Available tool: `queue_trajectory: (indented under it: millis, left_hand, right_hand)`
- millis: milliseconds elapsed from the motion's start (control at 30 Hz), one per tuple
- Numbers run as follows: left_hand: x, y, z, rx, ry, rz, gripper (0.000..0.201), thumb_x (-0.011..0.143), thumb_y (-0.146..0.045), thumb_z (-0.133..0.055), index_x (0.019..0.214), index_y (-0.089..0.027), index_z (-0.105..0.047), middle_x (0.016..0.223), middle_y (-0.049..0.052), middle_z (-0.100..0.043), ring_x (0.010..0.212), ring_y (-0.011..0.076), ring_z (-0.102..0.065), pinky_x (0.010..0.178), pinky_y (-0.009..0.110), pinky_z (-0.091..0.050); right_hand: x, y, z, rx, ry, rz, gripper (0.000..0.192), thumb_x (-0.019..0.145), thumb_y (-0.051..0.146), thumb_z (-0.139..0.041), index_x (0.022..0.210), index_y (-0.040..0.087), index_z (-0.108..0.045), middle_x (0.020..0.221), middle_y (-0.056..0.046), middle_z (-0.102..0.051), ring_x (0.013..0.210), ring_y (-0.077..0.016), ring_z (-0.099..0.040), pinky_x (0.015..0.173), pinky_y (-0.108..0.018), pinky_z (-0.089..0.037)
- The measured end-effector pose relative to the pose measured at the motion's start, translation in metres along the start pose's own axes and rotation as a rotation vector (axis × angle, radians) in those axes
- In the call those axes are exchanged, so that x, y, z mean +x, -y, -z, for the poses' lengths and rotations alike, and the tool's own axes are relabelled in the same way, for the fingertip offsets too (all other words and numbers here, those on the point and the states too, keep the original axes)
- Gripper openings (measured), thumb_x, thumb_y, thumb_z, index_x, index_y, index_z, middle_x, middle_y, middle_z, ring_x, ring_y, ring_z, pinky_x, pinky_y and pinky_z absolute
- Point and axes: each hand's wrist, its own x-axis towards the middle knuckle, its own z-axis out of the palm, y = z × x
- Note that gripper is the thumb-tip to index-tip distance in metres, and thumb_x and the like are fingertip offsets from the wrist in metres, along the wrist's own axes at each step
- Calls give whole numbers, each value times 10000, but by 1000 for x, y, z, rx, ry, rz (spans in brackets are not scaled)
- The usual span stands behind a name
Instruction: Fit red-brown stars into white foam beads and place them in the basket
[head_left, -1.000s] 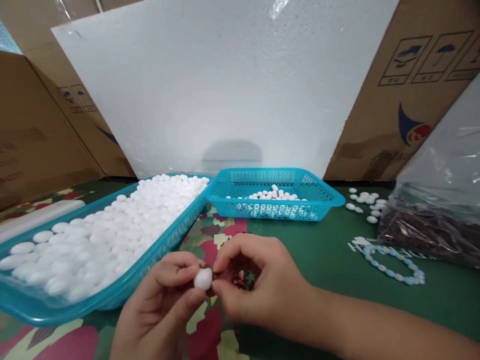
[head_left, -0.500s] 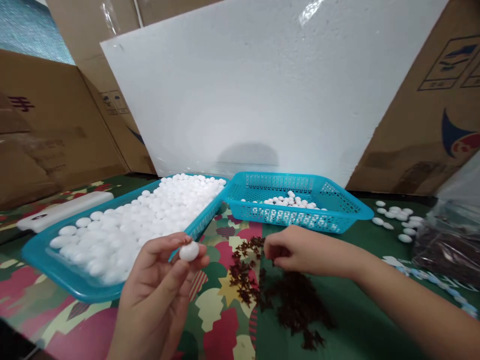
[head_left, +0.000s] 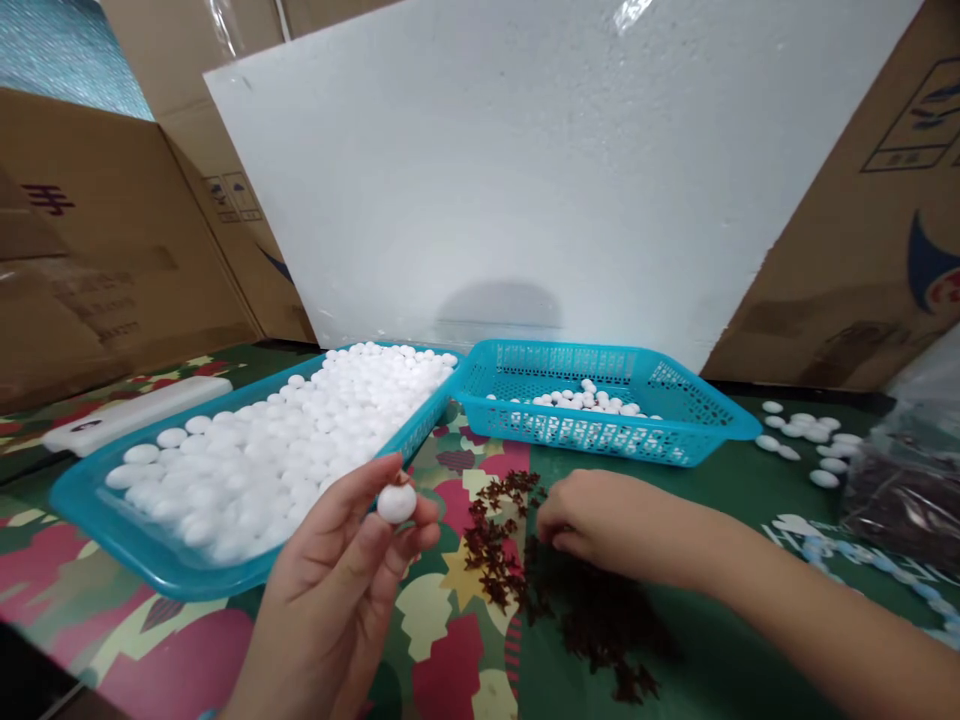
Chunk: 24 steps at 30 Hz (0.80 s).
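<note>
Between the thumb and fingers of my left hand (head_left: 334,575) is a small white foam ball (head_left: 397,505). A bit of brown shows at the ball's top, by my index finger. My right hand (head_left: 604,520) is lowered over a heap of small dark brown star-shaped pieces (head_left: 491,560), its fingers bent and drawn together. Whether a piece is between those fingertips is hidden. More brown pieces lie in the shadow under my right wrist.
A blue tray (head_left: 161,580) full of white balls stands at left. Behind my hands is a blue perforated basket (head_left: 720,425) with some balls. Loose white balls (head_left: 814,430) and a clear bag (head_left: 900,490) of brown pieces lie at right. A white board (head_left: 510,180) leans against cardboard boxes (head_left: 112,230).
My left hand, still holding the ball, has shifted slightly right. My right hand stays at the brown pieces, now lower, with its fingers closer together. The whole view has moved slightly.
</note>
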Motion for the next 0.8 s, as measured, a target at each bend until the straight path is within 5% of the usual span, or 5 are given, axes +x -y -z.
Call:
queue_trajectory:
  millis: [233, 467, 800]
  left_hand:
    - [-6, 4, 0, 128, 67, -115, 151, 465, -117, -638, 539, -238, -586, 576, -47, -503, 507, 79, -503, 474, 132, -445]
    - [-2, 5, 2, 200, 163, -125, 204, 469, -41, -591, 526, -236, -579, 610, -38, -500, 537, 100, -511, 471, 151, -442]
    - [-8, 6, -6, 135, 178, 3, 312, 462, -16, -594, 675, -243, -567, 560, -19, -588, 526, 99, -545, 458, 112, -439]
  right_hand:
    - [-4, 10, 2, 19, -28, 53, 182, 652, 108, -482, 801, 172, -565, 790, -62, -566, 703, -184, -514, 552, -257, -375]
    - [0, 10, -7, 1, -12, 146, 86, 620, 129, -545, 702, 148, -561, 729, -40, -562, 637, -155, -509, 502, -231, -378]
    - [-12, 32, 10, 671, -554, 369, 167, 622, 169, -556, 785, 139, -564, 663, 10, -563, 563, -63, -495, 509, -137, -404]
